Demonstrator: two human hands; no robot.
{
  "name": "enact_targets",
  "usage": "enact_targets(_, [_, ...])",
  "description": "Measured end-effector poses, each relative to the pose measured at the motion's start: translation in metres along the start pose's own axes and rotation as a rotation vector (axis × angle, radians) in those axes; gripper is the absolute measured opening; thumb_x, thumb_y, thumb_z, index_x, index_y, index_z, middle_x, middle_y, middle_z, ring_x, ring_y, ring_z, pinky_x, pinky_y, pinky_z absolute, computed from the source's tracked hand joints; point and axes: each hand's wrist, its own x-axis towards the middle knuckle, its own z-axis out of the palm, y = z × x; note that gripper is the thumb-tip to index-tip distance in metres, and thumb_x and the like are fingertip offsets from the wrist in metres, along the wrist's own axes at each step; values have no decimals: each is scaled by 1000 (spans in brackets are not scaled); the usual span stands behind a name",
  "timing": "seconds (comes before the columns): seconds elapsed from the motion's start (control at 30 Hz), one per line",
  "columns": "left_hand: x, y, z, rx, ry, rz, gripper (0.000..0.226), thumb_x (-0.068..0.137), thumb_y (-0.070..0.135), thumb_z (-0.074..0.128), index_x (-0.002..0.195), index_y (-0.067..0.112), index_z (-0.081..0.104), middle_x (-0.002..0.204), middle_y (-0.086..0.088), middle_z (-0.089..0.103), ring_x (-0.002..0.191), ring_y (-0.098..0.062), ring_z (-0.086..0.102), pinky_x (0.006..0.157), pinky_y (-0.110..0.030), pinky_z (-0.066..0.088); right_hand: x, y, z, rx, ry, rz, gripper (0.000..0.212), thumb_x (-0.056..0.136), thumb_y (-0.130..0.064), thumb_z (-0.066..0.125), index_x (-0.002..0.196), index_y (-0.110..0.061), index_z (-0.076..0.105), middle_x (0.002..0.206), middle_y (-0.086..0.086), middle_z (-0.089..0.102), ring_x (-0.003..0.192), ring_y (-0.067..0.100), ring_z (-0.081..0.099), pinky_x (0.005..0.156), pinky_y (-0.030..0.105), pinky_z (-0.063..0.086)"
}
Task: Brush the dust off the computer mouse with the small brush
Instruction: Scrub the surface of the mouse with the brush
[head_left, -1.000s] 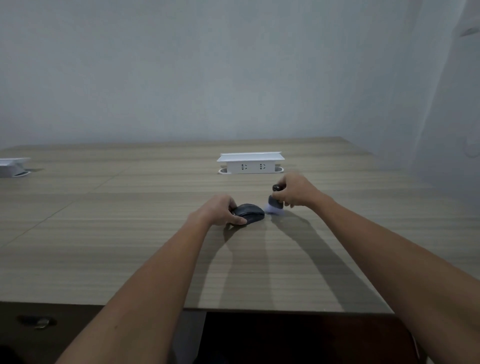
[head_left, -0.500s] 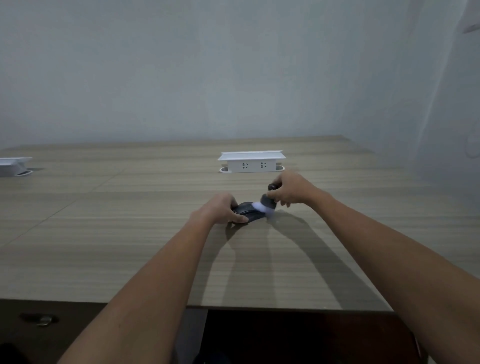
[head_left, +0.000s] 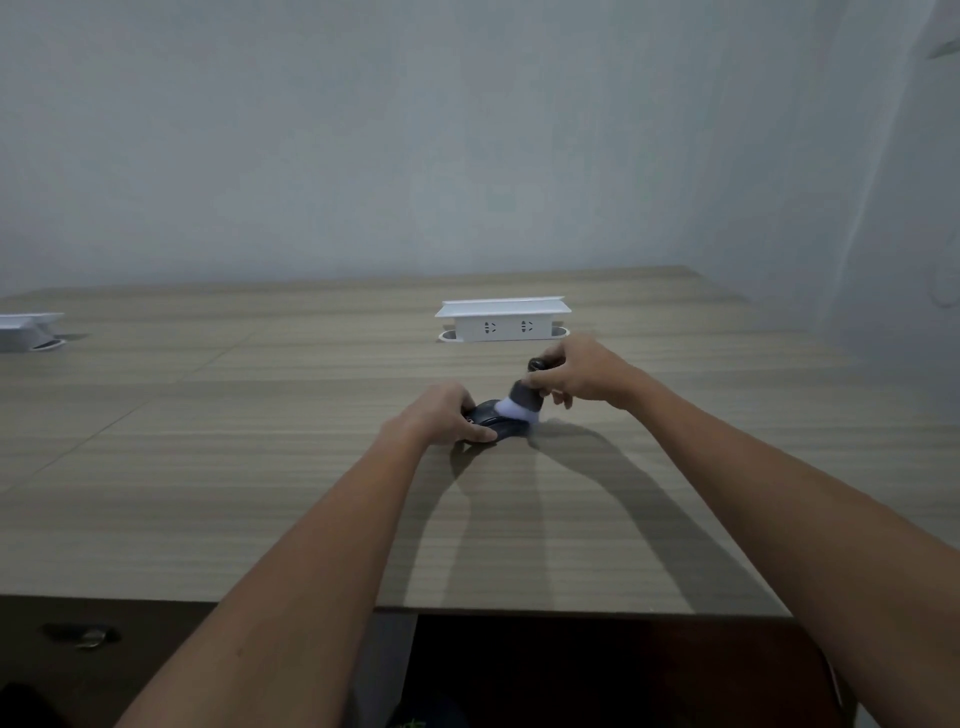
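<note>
White bristles of the small brush (head_left: 521, 402), pinched in my right hand (head_left: 576, 375), are touching the mouse (head_left: 496, 422) my left hand (head_left: 440, 415) is gripping.

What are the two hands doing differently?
The left hand lies low on the table, holding the dark computer mouse down; the right hand is raised, pinching the small brush by its dark handle. The left steadies the mouse; the right presses white bristles onto it. Both are bare and closed on something.

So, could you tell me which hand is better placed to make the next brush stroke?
The right hand: it already holds the brush, bristles on the mouse, while the left hand steadies it.
</note>
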Motion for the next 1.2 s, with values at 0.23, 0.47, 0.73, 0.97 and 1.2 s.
enact_targets(0.23, [0, -1, 1, -10, -4, 2, 43, 78, 43, 80, 96, 4, 77, 78, -12, 66, 72, -22, 54, 65, -32, 37, 4, 3, -1, -81, 32, 3, 21, 84, -13, 70, 64, -11, 64, 60, 7, 66, 46, 13, 59, 42, 19, 47])
enact_targets(0.47, [-1, 0, 1, -14, -10, 9, 39, 79, 40, 80, 95, 5, 77, 77, -10, 65, 71, -21, 54, 65, -30, 38, 4, 12, 0, -89, 60, 25, 13, 84, -14, 70, 73, -6, 70, 61, 8, 66, 46, 13, 59, 38, 15, 45])
enact_targets(0.73, [-1, -2, 1, -31, -17, 23, 38, 80, 37, 80, 99, 5, 77, 89, -18, 74, 75, -23, 58, 67, -30, 41, 7, 9, 0, -100, 49, 65, 16, 85, -10, 68, 81, 5, 73, 70, 17, 69, 47, 15, 59, 36, 15, 45])
enact_targets(0.97, [-6, -8, 3, -110, -35, 61, 29, 83, 34, 77, 103, 12, 76, 84, -6, 73, 73, -17, 60, 65, -29, 42, 5, -2, 6, -117, 1, 17, 18, 85, -12, 67, 70, -1, 66, 67, 14, 67, 50, 20, 59, 46, 25, 49])
enact_targets(1.2, [-8, -14, 7, -224, -28, 57, 32, 82, 31, 78, 110, 15, 75, 81, 6, 73, 74, -12, 65, 67, -25, 47, 11, -22, 11, -42, 18, -13, 20, 85, -13, 68, 67, -5, 67, 57, 6, 64, 38, 7, 56, 39, 17, 45])
